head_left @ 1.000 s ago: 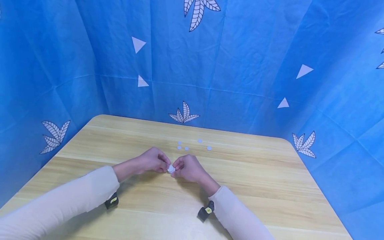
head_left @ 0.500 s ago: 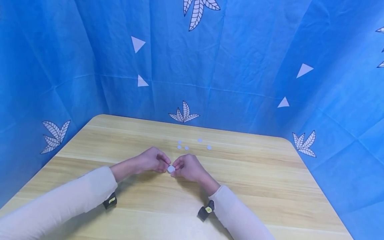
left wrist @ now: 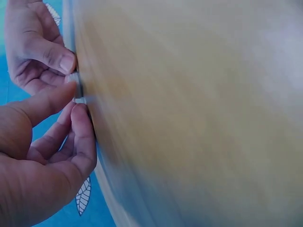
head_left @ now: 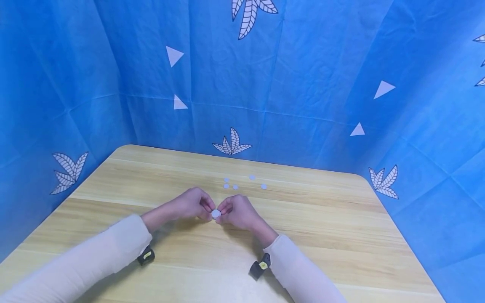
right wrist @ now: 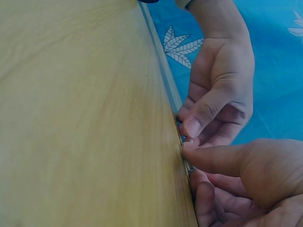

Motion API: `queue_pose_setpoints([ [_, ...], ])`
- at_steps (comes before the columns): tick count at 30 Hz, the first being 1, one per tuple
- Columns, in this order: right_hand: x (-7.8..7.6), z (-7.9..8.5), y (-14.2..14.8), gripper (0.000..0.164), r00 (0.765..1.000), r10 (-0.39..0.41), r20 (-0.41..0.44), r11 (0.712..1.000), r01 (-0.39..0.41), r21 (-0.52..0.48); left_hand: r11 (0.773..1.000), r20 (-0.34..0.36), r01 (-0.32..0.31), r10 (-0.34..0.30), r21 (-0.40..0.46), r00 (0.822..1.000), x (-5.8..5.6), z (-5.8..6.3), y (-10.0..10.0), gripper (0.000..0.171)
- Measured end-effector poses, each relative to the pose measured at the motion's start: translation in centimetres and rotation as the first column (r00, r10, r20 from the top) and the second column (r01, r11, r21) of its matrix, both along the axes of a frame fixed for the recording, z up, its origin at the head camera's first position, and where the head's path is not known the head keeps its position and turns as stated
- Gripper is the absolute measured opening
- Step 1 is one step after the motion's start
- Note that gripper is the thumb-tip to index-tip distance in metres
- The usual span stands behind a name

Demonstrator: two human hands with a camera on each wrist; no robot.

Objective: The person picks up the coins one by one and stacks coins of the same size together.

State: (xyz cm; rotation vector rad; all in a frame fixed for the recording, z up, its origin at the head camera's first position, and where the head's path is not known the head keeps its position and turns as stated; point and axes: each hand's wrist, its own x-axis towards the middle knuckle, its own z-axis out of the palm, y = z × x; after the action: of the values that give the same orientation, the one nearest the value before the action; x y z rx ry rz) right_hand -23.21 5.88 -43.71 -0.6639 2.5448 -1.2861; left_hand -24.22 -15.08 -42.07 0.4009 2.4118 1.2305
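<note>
In the head view, a small stack of round white discs (head_left: 216, 214) sits low over the middle of the wooden table. My left hand (head_left: 192, 203) pinches its left side between thumb and fingers. From the right, my right hand (head_left: 238, 212) holds the opposite side the same way, so the two sets of fingertips almost meet. A pale edge of the stack (left wrist: 80, 100) shows by the left fingertips in the left wrist view. Fingers cover most of it in the right wrist view, where the right thumb (right wrist: 213, 158) lies nearest.
Beyond the hands, several loose white discs (head_left: 235, 187) lie flat on the wooden table (head_left: 322, 227). A blue curtain (head_left: 295, 84) with leaf and triangle prints hangs behind the table's far edge. Dark wrist cameras (head_left: 146, 255) are strapped at both sleeves.
The discs in the stack, offset from one another a second ago, now look evenly lined up. My left wrist has turned slightly and its fingers have shifted on the stack; the right hand stays put.
</note>
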Motion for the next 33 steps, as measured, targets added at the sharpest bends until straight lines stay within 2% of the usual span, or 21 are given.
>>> queue_pose_setpoints([
  [5,0.1,0.1,-0.1,0.017,1.000,-0.005,0.002,1.000,0.005,-0.004,1.000,-0.016,0.030,-0.031,-0.008,0.999,0.1,0.1,0.2,0.022],
  [12,0.2,0.1,-0.2,0.015,1.000,-0.010,-0.003,1.000,0.010,-0.008,1.000,-0.005,0.000,0.000,-0.003,1.000,0.2,0.1,0.4,0.023],
  [21,0.2,0.0,-0.3,0.016,1.000,-0.018,-0.006,1.000,0.018,0.002,0.999,-0.053,-0.025,0.024,-0.030,0.998,0.5,-0.3,0.6,0.025],
  [26,0.3,0.1,-0.4,0.016,1.000,-0.021,0.004,1.000,0.021,0.004,0.999,-0.070,-0.022,0.020,-0.024,0.997,0.5,-0.7,0.5,0.026],
  [33,0.4,0.3,-0.4,0.016,0.999,-0.032,-0.002,0.999,0.032,0.014,1.000,-0.055,-0.016,0.016,0.005,0.998,0.2,-1.1,0.5,0.023],
])
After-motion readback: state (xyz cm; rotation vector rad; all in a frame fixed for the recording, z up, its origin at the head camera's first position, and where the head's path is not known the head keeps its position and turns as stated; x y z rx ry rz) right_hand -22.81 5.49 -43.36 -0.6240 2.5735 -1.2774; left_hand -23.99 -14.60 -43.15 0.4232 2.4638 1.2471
